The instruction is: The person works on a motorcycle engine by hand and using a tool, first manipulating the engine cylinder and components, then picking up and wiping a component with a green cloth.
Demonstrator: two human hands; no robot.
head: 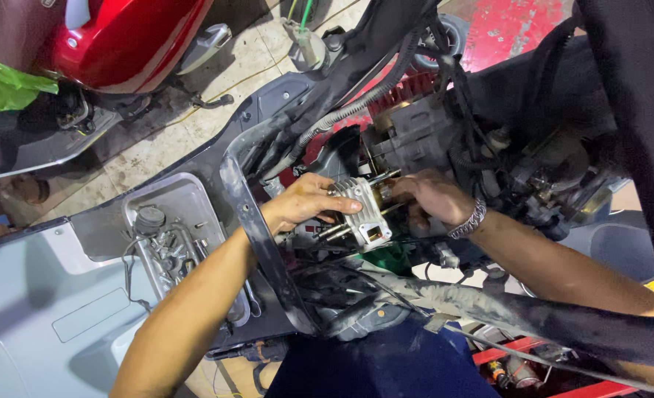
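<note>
A silver finned engine cylinder (364, 210) sits on long studs in the middle of a stripped scooter frame. My left hand (306, 201) grips its left side, fingers wrapped over the fins. On the cylinder's right end rests my right hand (432, 197), with a metal bracelet (468, 219) at the wrist. Behind the cylinder lies the engine block (408, 136) with hoses and cables around it.
A grey frame tube (257, 228) crosses under my left forearm. An open grey compartment (168, 221) with small parts lies to the left. A red scooter (120, 37) stands on the tiled floor at top left. Black wiring bundles (445, 298) run below the hands.
</note>
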